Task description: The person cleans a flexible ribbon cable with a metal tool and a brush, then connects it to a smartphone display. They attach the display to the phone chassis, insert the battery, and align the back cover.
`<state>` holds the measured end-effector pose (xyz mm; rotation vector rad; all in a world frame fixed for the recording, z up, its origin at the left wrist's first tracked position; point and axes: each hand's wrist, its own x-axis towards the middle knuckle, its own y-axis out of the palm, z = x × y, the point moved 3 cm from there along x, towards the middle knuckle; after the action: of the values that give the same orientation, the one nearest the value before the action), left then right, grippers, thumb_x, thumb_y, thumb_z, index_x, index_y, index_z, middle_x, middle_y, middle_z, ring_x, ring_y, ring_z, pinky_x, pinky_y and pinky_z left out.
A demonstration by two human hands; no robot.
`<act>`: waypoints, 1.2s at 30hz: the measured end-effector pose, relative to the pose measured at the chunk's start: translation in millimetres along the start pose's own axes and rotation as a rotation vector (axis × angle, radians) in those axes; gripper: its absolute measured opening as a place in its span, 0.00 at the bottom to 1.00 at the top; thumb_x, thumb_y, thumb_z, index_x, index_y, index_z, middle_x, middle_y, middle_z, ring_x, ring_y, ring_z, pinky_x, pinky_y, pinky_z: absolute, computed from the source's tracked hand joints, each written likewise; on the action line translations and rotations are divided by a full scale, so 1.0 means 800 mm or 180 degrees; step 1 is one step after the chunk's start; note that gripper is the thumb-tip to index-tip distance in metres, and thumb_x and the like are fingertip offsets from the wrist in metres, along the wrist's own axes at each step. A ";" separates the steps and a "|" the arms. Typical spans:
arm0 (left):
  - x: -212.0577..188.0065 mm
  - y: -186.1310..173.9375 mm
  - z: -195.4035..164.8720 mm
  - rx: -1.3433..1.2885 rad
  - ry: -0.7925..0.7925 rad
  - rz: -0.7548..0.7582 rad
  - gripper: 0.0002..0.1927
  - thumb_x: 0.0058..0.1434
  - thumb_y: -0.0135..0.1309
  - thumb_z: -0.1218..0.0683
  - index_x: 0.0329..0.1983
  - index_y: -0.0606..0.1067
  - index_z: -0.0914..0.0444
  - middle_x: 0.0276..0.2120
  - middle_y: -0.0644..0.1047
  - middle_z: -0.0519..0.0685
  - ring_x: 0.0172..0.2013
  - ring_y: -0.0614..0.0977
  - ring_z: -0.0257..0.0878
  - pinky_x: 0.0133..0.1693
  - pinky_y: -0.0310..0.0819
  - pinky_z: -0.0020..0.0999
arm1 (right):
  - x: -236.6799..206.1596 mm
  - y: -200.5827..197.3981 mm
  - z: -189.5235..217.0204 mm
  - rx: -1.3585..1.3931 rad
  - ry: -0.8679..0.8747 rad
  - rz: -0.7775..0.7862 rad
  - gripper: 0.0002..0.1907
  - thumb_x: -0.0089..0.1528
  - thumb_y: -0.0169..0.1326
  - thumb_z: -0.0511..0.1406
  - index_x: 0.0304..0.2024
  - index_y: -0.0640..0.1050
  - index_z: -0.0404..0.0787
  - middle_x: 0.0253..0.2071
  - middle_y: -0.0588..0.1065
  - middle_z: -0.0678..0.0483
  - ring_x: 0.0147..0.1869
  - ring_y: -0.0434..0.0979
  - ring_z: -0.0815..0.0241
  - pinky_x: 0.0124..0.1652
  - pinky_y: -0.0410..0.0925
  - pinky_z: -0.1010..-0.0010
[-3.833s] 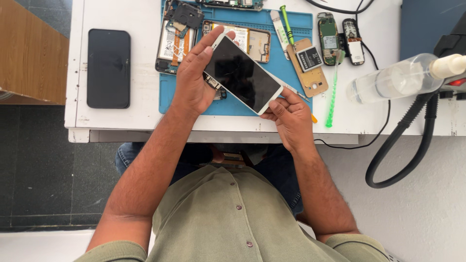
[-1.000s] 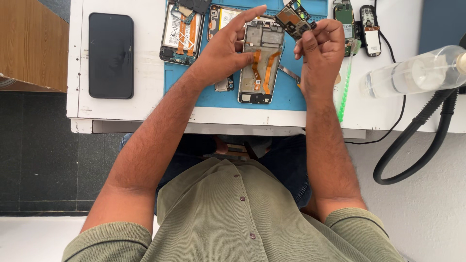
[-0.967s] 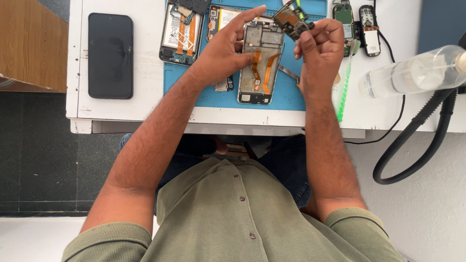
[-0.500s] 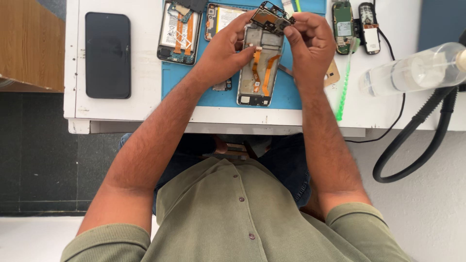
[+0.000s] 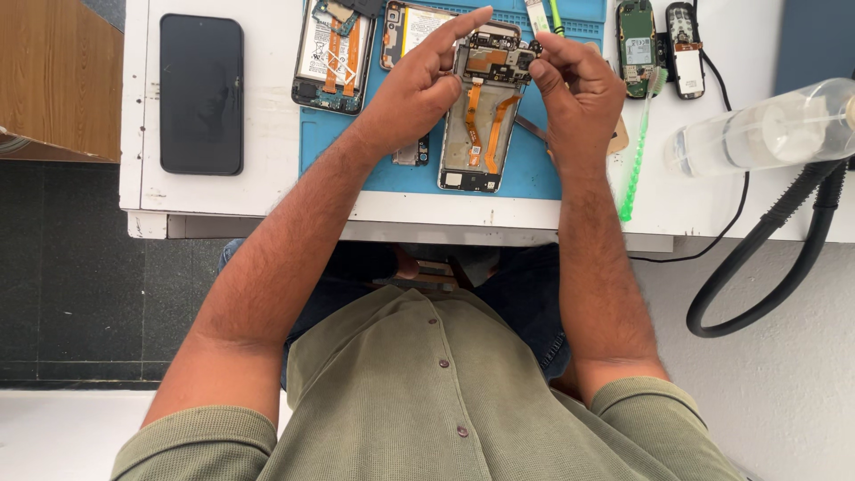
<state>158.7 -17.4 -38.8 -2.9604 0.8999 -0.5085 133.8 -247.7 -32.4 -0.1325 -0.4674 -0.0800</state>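
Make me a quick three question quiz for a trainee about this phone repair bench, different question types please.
1. True or false: the left hand and right hand both touch the opened phone on the blue mat.
2. Which lies on the white table off the mat, at the left? A) black phone B) clear bottle C) green brush
3. Fill in: the ribbon cables inside the opened phone are ____.

Key: 1 true; 2 A; 3 orange.

Left hand (image 5: pixel 417 89): steadies the opened phone frame (image 5: pixel 481 107) on the blue mat (image 5: pixel 534 174).
Right hand (image 5: pixel 579 93): fingertips pinch the frame's top corner.
Black phone (image 5: pixel 201 93): left of mat.
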 end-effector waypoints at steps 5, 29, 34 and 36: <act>-0.002 -0.002 0.005 0.0239 -0.0222 -0.0083 0.39 0.67 0.40 0.64 0.82 0.54 0.51 0.45 0.80 0.50 0.39 0.79 0.29 0.44 0.83 0.29 | 0.002 0.002 -0.002 -0.0313 -0.0161 -0.0019 0.13 0.69 0.67 0.34 0.55 0.83 0.41 0.41 0.77 0.61 0.41 0.71 0.73 0.41 0.67 0.79; 0.002 -0.003 0.003 0.0166 -0.0357 -0.0004 0.39 0.65 0.40 0.64 0.81 0.53 0.53 0.47 0.80 0.52 0.46 0.83 0.32 0.53 0.83 0.33 | 0.011 0.003 -0.006 -0.0158 -0.0225 -0.0126 0.12 0.67 0.68 0.35 0.52 0.83 0.42 0.39 0.80 0.60 0.39 0.72 0.72 0.39 0.66 0.79; -0.001 -0.002 0.006 -0.0094 0.0082 0.0047 0.39 0.67 0.39 0.66 0.82 0.53 0.54 0.55 0.80 0.54 0.53 0.83 0.35 0.59 0.84 0.35 | 0.009 0.003 -0.002 -0.0426 -0.0314 0.0044 0.12 0.68 0.68 0.33 0.54 0.84 0.39 0.39 0.77 0.60 0.41 0.71 0.71 0.41 0.67 0.78; 0.000 -0.002 0.008 -0.0131 0.0073 0.0076 0.37 0.68 0.39 0.65 0.80 0.52 0.54 0.55 0.80 0.54 0.54 0.84 0.36 0.61 0.85 0.35 | 0.007 0.003 -0.001 -0.0382 -0.0240 0.0086 0.12 0.68 0.68 0.33 0.54 0.84 0.39 0.40 0.77 0.60 0.42 0.72 0.71 0.43 0.68 0.78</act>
<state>161.3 -16.5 -45.1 -2.9824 0.9584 -0.5305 139.5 -245.8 -30.3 -0.2604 -0.5360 -0.0767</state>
